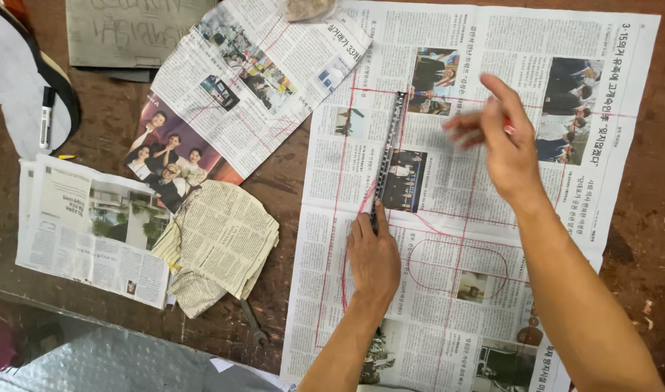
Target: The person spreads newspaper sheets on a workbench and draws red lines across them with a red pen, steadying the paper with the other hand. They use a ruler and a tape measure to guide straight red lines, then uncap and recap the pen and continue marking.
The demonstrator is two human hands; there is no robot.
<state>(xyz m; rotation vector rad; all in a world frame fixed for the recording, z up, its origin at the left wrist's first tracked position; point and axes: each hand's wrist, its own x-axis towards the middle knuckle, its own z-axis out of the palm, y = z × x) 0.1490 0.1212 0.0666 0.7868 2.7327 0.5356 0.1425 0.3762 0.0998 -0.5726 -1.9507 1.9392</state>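
Left hand flat, fingers spread, pinning ruler on red-lined newspaper; blurred right hand pinches a red marker.

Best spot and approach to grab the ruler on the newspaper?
Grip the ruler's free far half by its long edges, from above. It lies flat and thin on the open newspaper, and the left hand pins its near end.

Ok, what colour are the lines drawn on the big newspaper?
Red lines on the big newspaper, clearest in the head view.
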